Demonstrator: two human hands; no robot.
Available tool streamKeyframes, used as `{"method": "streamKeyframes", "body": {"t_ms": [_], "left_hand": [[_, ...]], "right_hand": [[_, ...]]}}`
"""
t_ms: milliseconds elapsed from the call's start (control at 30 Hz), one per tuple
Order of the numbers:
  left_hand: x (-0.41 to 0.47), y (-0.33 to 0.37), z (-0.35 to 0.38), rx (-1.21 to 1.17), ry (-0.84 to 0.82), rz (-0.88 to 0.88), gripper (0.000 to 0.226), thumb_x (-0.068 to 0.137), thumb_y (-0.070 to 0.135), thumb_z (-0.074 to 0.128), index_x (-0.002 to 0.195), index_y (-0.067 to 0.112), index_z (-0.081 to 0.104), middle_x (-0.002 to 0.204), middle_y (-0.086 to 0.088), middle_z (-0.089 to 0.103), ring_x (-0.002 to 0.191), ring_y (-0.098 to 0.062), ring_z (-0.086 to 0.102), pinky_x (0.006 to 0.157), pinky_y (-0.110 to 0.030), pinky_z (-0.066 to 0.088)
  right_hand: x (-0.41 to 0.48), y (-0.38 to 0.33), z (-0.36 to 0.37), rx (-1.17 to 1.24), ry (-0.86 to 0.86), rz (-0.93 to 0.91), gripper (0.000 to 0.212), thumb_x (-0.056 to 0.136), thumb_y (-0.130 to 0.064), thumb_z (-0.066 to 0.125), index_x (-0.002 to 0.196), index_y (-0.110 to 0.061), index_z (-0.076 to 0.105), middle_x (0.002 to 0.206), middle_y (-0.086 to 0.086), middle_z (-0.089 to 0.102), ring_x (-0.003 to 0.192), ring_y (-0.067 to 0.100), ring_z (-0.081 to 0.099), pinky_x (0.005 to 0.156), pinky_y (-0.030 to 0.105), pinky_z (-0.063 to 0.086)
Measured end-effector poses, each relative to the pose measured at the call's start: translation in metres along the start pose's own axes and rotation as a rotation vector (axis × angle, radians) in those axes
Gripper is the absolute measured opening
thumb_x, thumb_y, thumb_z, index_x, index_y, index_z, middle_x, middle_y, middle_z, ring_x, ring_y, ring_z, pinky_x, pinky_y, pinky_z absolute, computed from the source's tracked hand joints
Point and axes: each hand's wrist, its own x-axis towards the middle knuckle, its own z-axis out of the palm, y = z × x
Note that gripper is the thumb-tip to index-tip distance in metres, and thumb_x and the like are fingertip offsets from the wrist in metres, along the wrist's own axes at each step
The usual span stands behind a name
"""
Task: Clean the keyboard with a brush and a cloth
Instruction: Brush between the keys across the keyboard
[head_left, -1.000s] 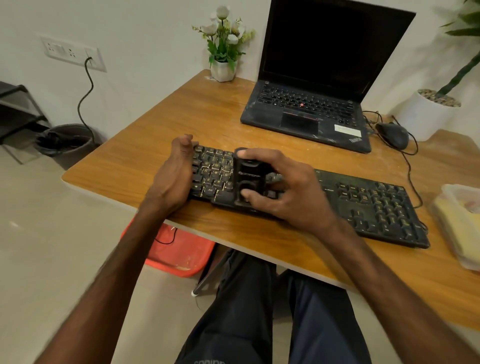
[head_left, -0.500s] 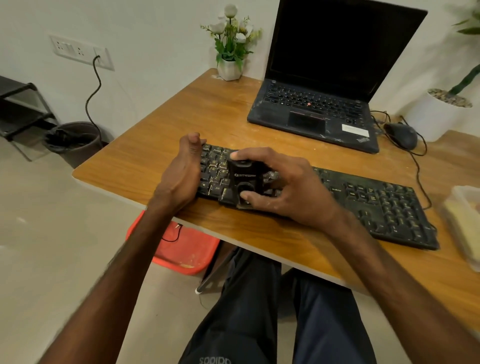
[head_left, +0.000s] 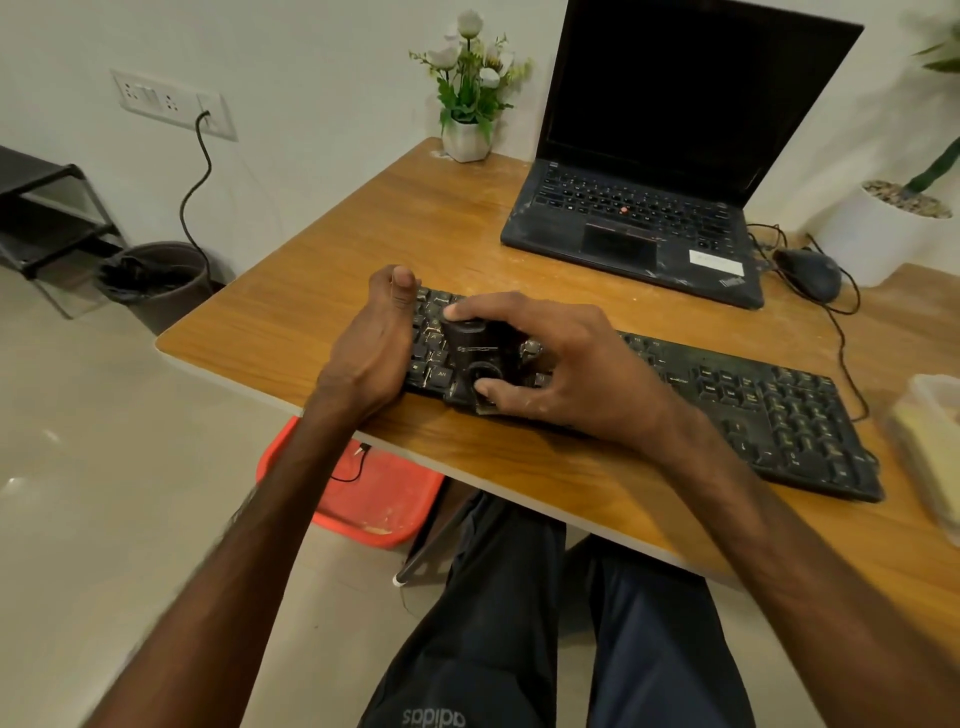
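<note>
a wooden worktop (head_left: 322, 291) with a pale edge stands against a white wall, over a beige tiled floor. on the wall a white socket plate (head_left: 171, 104) has a black cable plugged in, and below it are a dark bin (head_left: 156, 280) and a black rack (head_left: 47, 208). a red tray (head_left: 374, 493) lies on the floor under the worktop.

the black keyboard (head_left: 779, 405) lies along the near edge, dusty, with "alt" and "enter" legible on its keys. the left hand (head_left: 371, 348) rests against its left end, thumb straight; i cannot tell how its other fingers lie. the right hand (head_left: 571, 369) pinches a black brush (head_left: 475, 345) on the left keys, forefinger on the far end and thumb at the near end. the brush's white mark is too small to read.

behind stands an open laptop (head_left: 649, 223), screen dark, marked "thinkpad". a mouse (head_left: 808, 273) lies beside it, near a white planter (head_left: 883, 234). a small flower pot (head_left: 465, 137) sits at the far corner. a clear container (head_left: 930, 452) with something yellow inside sits at the right edge. the trousers (head_left: 467, 649) read "adidas".
</note>
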Motion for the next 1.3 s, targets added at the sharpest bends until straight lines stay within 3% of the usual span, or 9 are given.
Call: {"method": "streamKeyframes", "body": {"t_ms": [300, 500, 633, 833, 967, 1033, 1133, 1233, 1300], "left_hand": [[-0.001, 0.004, 0.004, 0.093, 0.043, 0.03, 0.092, 0.083, 0.076, 0.002, 0.15, 0.019, 0.029, 0.12, 0.001, 0.055, 0.106, -0.019, 0.053, 0.093, -0.036, 0.038], [0.001, 0.001, 0.004, 0.091, 0.022, 0.046, 0.111, 0.07, 0.091, -0.005, 0.149, 0.021, 0.029, 0.12, 0.003, 0.056, 0.104, -0.017, 0.053, 0.092, -0.036, 0.037], [0.0, 0.002, 0.004, 0.137, 0.028, 0.048, 0.098, 0.08, 0.08, 0.0, 0.149, 0.017, 0.029, 0.125, -0.005, 0.058, 0.105, -0.021, 0.054, 0.094, -0.038, 0.04], [0.002, -0.001, 0.003, 0.151, 0.031, 0.067, 0.12, 0.068, 0.097, -0.004, 0.151, 0.017, 0.026, 0.145, -0.007, 0.054, 0.124, -0.026, 0.056, 0.107, -0.048, 0.041], [0.003, -0.002, 0.004, 0.16, 0.039, 0.073, 0.123, 0.065, 0.098, -0.006, 0.151, 0.016, 0.027, 0.144, -0.006, 0.055, 0.122, -0.025, 0.057, 0.104, -0.046, 0.042], [0.003, -0.002, 0.004, 0.161, 0.042, 0.083, 0.121, 0.067, 0.098, -0.005, 0.149, 0.016, 0.03, 0.144, -0.008, 0.054, 0.123, -0.027, 0.056, 0.105, -0.047, 0.042], [0.003, -0.004, 0.004, 0.173, 0.043, 0.08, 0.119, 0.068, 0.097, -0.005, 0.149, 0.016, 0.03, 0.143, -0.01, 0.054, 0.123, -0.028, 0.056, 0.103, -0.044, 0.042], [0.003, -0.005, 0.003, 0.166, 0.046, 0.086, 0.116, 0.071, 0.096, -0.003, 0.149, 0.016, 0.03, 0.143, -0.009, 0.054, 0.123, -0.027, 0.056, 0.105, -0.049, 0.043], [0.004, -0.005, 0.002, 0.16, 0.042, 0.087, 0.115, 0.072, 0.096, -0.002, 0.149, 0.017, 0.029, 0.145, -0.006, 0.054, 0.124, -0.025, 0.056, 0.106, -0.05, 0.042]], "right_hand": [[-0.049, 0.005, -0.018, -0.137, 0.048, -0.038, 0.056, 0.086, -0.019, 0.075, 0.136, -0.021, 0.048, 0.12, 0.003, 0.064, 0.105, 0.012, 0.063, 0.079, 0.027, 0.056], [-0.069, -0.003, -0.018, -0.289, 0.051, -0.088, 0.053, 0.09, -0.022, 0.068, 0.136, -0.025, 0.041, 0.107, 0.009, 0.062, 0.089, 0.016, 0.06, 0.066, 0.032, 0.056], [-0.037, -0.005, 0.019, -0.32, 0.067, -0.156, 0.054, 0.093, -0.016, 0.067, 0.138, -0.028, 0.038, 0.114, 0.015, 0.06, 0.091, 0.021, 0.059, 0.064, 0.036, 0.055], [-0.094, -0.005, -0.009, -0.471, -0.011, -0.12, 0.073, 0.083, -0.016, 0.078, 0.14, -0.027, 0.033, 0.129, 0.017, 0.056, 0.105, 0.024, 0.059, 0.07, 0.036, 0.058], [-0.107, -0.011, -0.025, -0.477, -0.103, 0.042, 0.046, 0.087, -0.068, 0.055, 0.126, -0.046, 0.046, 0.115, -0.023, 0.059, 0.105, -0.003, 0.057, 0.088, 0.035, 0.053], [-0.089, -0.01, -0.009, -0.523, -0.175, -0.002, 0.054, 0.078, -0.082, 0.037, 0.117, -0.048, 0.052, 0.104, -0.033, 0.054, 0.099, -0.014, 0.049, 0.094, 0.03, 0.047], [-0.05, -0.016, 0.022, -0.402, -0.148, -0.09, 0.055, 0.09, -0.067, 0.047, 0.134, -0.034, 0.046, 0.126, -0.008, 0.058, 0.11, 0.006, 0.053, 0.089, 0.037, 0.052], [-0.032, -0.02, 0.033, -0.51, -0.066, -0.302, 0.049, 0.096, -0.013, 0.058, 0.136, -0.029, 0.035, 0.122, 0.017, 0.061, 0.104, 0.026, 0.06, 0.066, 0.032, 0.058], [-0.041, -0.014, 0.031, -0.542, -0.095, -0.314, 0.051, 0.094, -0.013, 0.059, 0.136, -0.028, 0.035, 0.125, 0.018, 0.058, 0.107, 0.026, 0.059, 0.068, 0.03, 0.058]]}}
